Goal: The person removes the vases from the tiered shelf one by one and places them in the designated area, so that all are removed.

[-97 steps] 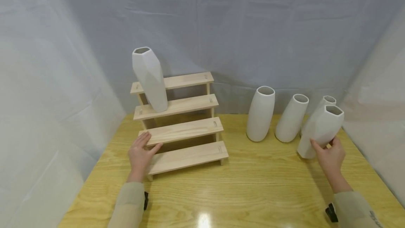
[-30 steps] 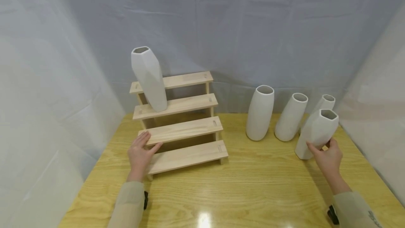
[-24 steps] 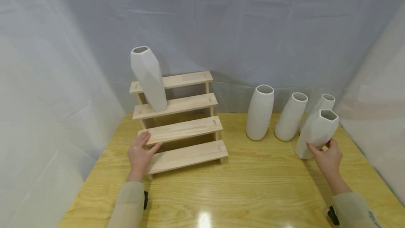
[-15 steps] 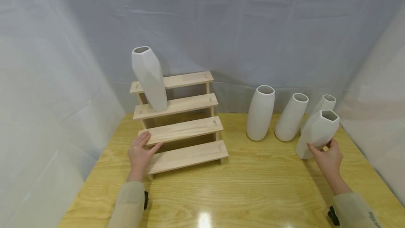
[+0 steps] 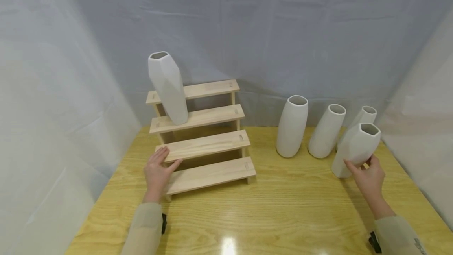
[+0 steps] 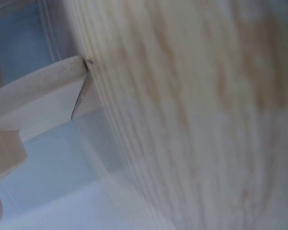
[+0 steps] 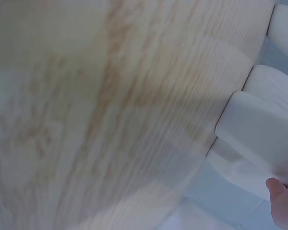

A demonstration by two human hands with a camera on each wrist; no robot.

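Observation:
A stepped wooden stand [image 5: 207, 145] with several shelves is at the left of the head view. My left hand [image 5: 157, 172] rests on its left end, fingers on a lower shelf and thumb spread toward the one below. On the stand's upper left, a tall faceted white vase [image 5: 168, 89] stands on the second shelf from the top. My right hand [image 5: 368, 178] grips another faceted white vase [image 5: 357, 148] low on its body, thumb at the front. In the right wrist view, this vase [image 7: 254, 129] stands on the table, with the thumb [image 7: 281, 201] against it.
Left of the gripped vase stand a smooth white vase [image 5: 291, 127] and a second one [image 5: 326, 133]. Another white vase [image 5: 364, 115] is partly hidden behind the gripped one. All stand on a wooden table [image 5: 276, 207], with grey-white cloth [image 5: 269, 34] hanging behind and at the sides.
Since about three seconds ago, the gripped vase has turned and shifted slightly left and toward me with my right hand. Over the last second almost nothing moves; my left hand stays on the stand.

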